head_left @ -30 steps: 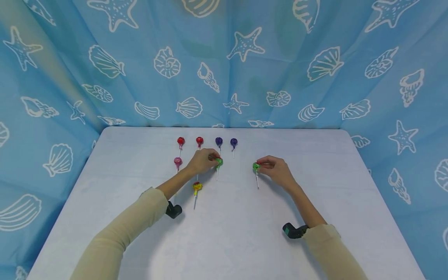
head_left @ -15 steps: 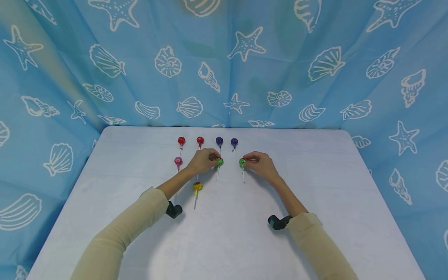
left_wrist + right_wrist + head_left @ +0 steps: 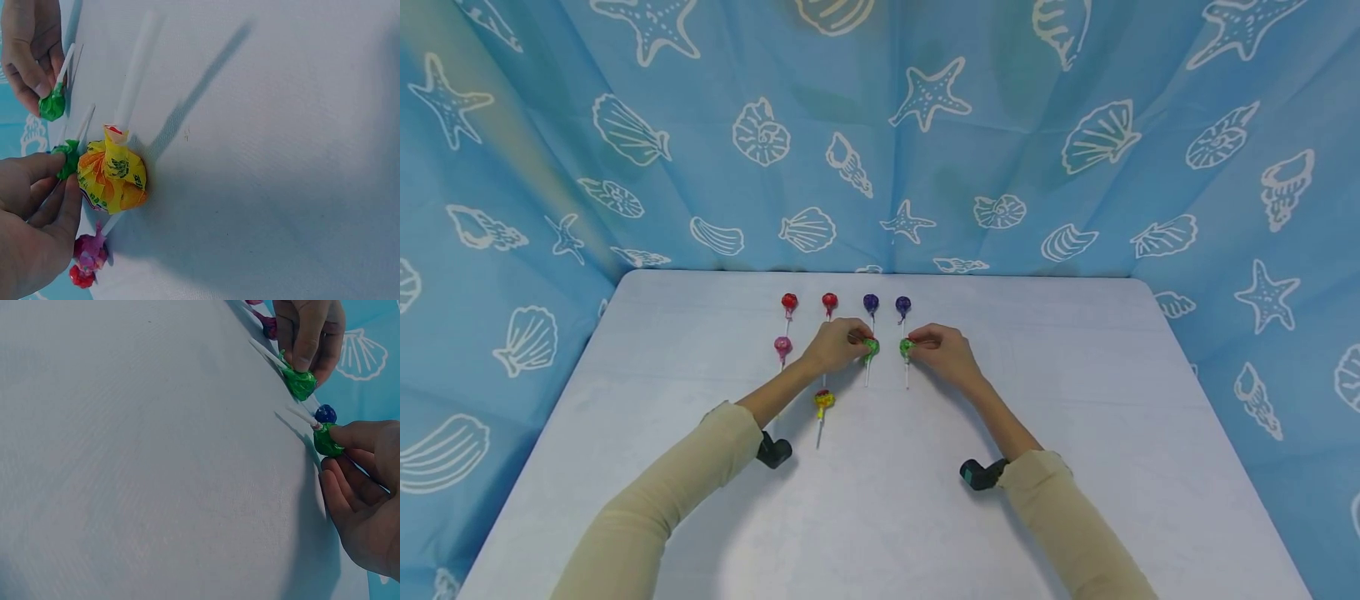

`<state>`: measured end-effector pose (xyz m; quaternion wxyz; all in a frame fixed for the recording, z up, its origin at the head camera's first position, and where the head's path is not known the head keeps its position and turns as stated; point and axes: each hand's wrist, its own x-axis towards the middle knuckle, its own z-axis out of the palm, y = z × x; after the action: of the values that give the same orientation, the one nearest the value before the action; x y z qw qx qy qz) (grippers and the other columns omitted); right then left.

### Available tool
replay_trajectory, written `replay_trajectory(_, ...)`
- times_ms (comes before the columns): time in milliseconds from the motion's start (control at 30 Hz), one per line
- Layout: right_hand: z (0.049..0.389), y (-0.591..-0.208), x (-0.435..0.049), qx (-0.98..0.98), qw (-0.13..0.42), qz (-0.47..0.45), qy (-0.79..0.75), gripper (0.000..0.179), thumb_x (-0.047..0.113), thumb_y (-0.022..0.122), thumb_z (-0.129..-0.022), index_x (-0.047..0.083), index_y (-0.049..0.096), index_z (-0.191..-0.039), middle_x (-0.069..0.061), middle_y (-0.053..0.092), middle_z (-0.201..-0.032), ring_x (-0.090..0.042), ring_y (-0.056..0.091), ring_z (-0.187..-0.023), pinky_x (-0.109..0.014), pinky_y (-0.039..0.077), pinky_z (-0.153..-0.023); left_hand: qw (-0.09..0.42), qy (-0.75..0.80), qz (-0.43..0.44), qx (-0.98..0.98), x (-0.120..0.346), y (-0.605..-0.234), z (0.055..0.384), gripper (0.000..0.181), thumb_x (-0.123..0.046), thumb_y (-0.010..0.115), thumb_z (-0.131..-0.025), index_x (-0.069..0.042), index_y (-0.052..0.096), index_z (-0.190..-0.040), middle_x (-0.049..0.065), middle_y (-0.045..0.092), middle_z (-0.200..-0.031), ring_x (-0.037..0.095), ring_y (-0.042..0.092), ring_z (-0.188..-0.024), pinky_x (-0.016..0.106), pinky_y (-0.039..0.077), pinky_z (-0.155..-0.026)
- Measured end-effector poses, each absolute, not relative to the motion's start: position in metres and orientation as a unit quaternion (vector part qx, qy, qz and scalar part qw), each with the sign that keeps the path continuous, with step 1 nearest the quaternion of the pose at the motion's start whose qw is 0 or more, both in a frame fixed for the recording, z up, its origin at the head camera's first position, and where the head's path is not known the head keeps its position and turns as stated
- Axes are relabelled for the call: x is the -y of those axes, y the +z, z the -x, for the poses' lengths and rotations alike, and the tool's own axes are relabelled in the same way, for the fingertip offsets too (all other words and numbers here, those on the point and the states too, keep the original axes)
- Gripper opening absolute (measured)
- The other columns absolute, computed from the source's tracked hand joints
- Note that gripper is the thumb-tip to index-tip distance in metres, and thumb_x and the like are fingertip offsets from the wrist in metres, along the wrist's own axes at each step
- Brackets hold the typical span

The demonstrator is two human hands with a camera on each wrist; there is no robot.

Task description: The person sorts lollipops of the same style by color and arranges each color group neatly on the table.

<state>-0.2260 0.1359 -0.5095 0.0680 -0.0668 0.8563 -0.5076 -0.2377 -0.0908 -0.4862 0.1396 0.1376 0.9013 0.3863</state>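
My left hand (image 3: 840,345) pinches a green-wrapped lollipop (image 3: 871,348) by its head, its white stick toward me. Just to the right, my right hand (image 3: 945,353) pinches a second green lollipop (image 3: 906,347), also by the head. Both green heads lie in front of two purple lollipops, one (image 3: 871,303) on the left and another (image 3: 903,306) on the right. In the left wrist view a yellow lollipop (image 3: 114,178) looms close beside the left fingers. The right wrist view has thumb and fingertips on the green wrapper (image 3: 327,441).
Two red lollipops, one (image 3: 789,302) left of the other (image 3: 830,302), lie at the back left. A pink lollipop (image 3: 782,346) is in front of them, partly behind the left forearm. The white table (image 3: 1075,375) ends at a blue shell-print curtain (image 3: 850,108).
My right hand has moved left with its green lollipop, bringing it close beside the left one and below the right purple lollipop. My left hand has stayed put.
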Motion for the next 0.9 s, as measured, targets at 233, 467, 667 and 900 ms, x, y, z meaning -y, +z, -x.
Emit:
replay_trajectory(233, 0.2262, -0.5107, -0.1325, -0.862, 0.078, 0.06, -0.497, 0.023, 0.009, 0.074, -0.09, 0.003, 0.071, -0.112, -0.011, 0.072, -0.107, -0.024, 0.068, -0.096, -0.037, 0.054, -0.086, 0.133, 0.391, -0.148, -0.899, 0.0907, -0.4851, 0.2359, 0.019, -0.006, 0.068, -0.094, -0.001, 0.068, -0.113, 0.01, 0.069, -0.107, 0.024, 0.064, -0.102, 0.033, 0.052, -0.092)
replay_trajectory(467, 0.2249, -0.5079, -0.1308, -0.864, 0.084, 0.048, -0.494, 0.024, 0.013, 0.074, -0.09, 0.005, 0.072, -0.113, -0.009, 0.072, -0.108, -0.023, 0.068, -0.097, -0.038, 0.053, -0.086, 0.125, 0.393, -0.155, -0.898, 0.0912, -0.483, 0.2339, 0.018, -0.006, 0.068, -0.094, -0.001, 0.069, -0.112, 0.01, 0.07, -0.105, 0.024, 0.065, -0.101, 0.034, 0.053, -0.09)
replay_trajectory(667, 0.226, -0.5086, -0.1291, -0.866, 0.081, 0.05, -0.491, 0.025, 0.014, 0.074, -0.09, 0.005, 0.071, -0.114, -0.009, 0.072, -0.11, -0.023, 0.067, -0.098, -0.038, 0.052, -0.087, 0.127, 0.397, -0.153, -0.896, 0.0917, -0.4827, 0.2351, 0.018, -0.005, 0.068, -0.094, 0.0, 0.068, -0.111, 0.01, 0.07, -0.106, 0.024, 0.065, -0.101, 0.034, 0.053, -0.09)
replay_trajectory(900, 0.2263, -0.5101, -0.1282, -0.865, 0.088, 0.045, -0.492, 0.026, 0.014, 0.075, -0.09, 0.005, 0.071, -0.115, -0.01, 0.071, -0.11, -0.023, 0.066, -0.099, -0.037, 0.053, -0.087, 0.129, 0.401, -0.154, -0.894, 0.0925, -0.4845, 0.2351, 0.019, -0.005, 0.068, -0.094, 0.0, 0.068, -0.112, 0.011, 0.069, -0.106, 0.025, 0.065, -0.102, 0.033, 0.053, -0.09)
